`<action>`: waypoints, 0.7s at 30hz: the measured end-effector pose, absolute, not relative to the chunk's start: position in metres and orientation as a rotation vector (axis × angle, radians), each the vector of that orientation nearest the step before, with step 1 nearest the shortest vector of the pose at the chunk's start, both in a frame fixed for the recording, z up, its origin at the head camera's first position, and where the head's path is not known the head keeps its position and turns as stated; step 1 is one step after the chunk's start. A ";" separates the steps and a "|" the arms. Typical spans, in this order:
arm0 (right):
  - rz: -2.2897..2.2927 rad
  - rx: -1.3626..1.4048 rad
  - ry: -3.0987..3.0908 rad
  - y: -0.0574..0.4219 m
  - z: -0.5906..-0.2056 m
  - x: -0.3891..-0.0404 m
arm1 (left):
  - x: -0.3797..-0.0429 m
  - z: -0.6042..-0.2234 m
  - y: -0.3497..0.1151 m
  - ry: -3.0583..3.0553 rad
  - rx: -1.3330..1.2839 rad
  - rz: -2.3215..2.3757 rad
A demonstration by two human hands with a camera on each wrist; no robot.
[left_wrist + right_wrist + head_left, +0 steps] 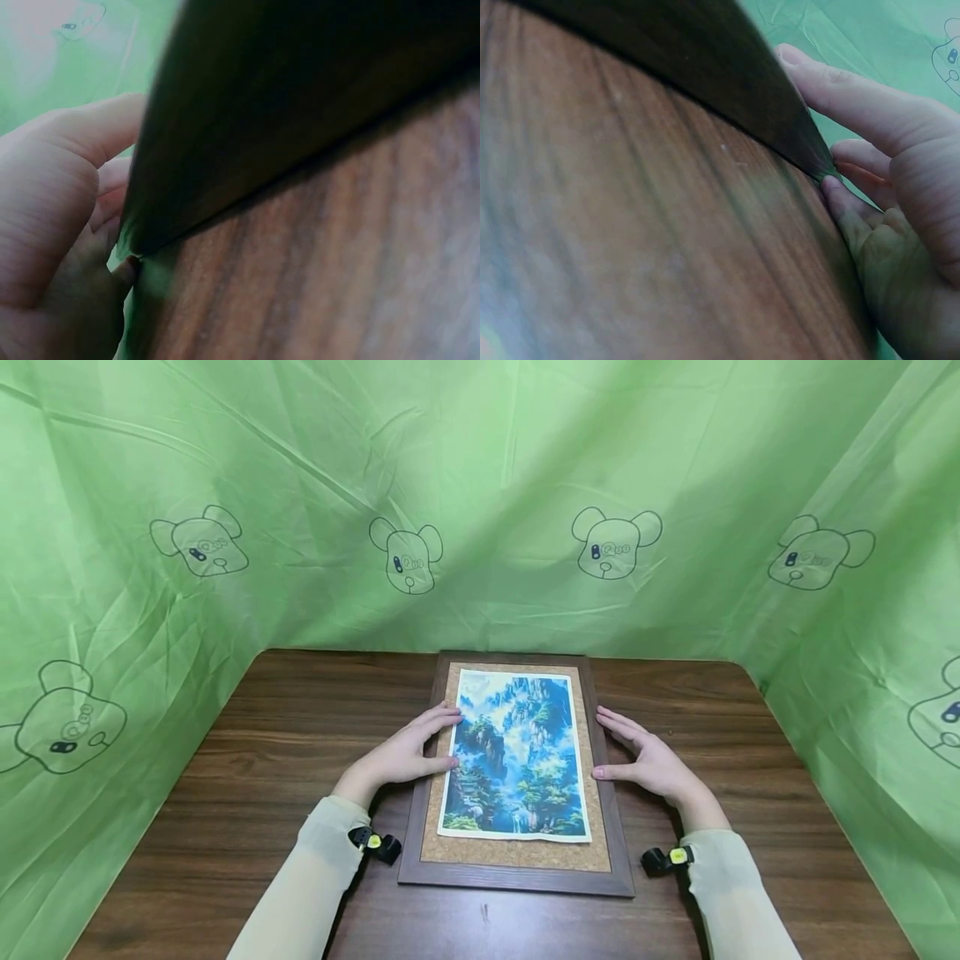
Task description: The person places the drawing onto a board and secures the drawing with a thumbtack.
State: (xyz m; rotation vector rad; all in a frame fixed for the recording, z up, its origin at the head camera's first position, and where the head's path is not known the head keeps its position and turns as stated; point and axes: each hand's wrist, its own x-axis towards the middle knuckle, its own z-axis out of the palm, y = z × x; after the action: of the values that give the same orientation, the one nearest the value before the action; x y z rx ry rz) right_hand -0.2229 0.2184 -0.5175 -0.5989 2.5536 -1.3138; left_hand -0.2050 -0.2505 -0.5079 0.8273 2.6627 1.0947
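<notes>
A cork board [517,853] in a dark brown wooden frame [517,880] lies on the table, with a print of blue misty mountains [517,760] on the cork. My left hand [401,753] reaches over the frame's left side, its index fingertip and thumb at the print's left edge. On the opposite side, my right hand [656,764] touches the frame's right edge with thumb and fingertips, fingers fairly straight. Both wrist views show the frame's dark side close up, the left thumb [112,124] and right thumb [855,97] over its upper edge and other fingers lower against it.
The brown wood-grain table [315,693] carries the board near its middle, the frame's far end close to the table's back edge. Green cloth [495,460] with mouse-like head drawings surrounds the table on the back and sides. Black cameras [386,849] are strapped at both wrists.
</notes>
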 end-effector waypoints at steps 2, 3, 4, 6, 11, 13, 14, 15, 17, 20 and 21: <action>-1.309 -0.604 2.556 0.218 -0.517 -0.223 | -0.205 -0.508 -0.251 2.653 0.824 1.095; -1.310 -0.600 2.557 0.218 -0.517 -0.222 | -0.205 -0.508 -0.251 2.648 0.823 1.101; -1.310 -0.597 2.558 0.218 -0.517 -0.222 | -0.206 -0.508 -0.251 2.645 0.820 1.103; -1.309 -0.597 2.558 0.218 -0.516 -0.222 | -0.206 -0.509 -0.251 2.639 0.817 1.108; -1.351 -0.603 2.512 0.220 -0.516 -0.223 | -0.207 -0.511 -0.252 2.632 0.810 1.116; -1.376 -0.606 2.477 0.221 -0.516 -0.224 | -0.207 -0.511 -0.252 2.630 0.807 1.121; -1.385 -0.605 2.464 0.221 -0.516 -0.224 | -0.207 -0.512 -0.252 2.628 0.806 1.125; -1.390 -0.605 2.455 0.222 -0.516 -0.225 | -0.208 -0.512 -0.252 2.627 0.806 1.127; -1.384 -0.610 2.459 0.223 -0.515 -0.225 | -0.208 -0.512 -0.252 2.626 0.801 1.129; -1.393 -0.616 2.502 0.225 -0.512 -0.224 | -0.208 -0.511 -0.252 2.627 0.803 1.129; -1.412 -0.617 2.518 0.227 -0.510 -0.224 | -0.208 -0.511 -0.252 2.629 0.805 1.128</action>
State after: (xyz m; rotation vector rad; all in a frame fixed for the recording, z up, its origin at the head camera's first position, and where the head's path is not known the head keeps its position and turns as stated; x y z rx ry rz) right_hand -0.2243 0.2269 -0.5103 -0.6169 2.5180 -1.4116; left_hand -0.2080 -0.2516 -0.5111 0.8045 2.6289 1.1280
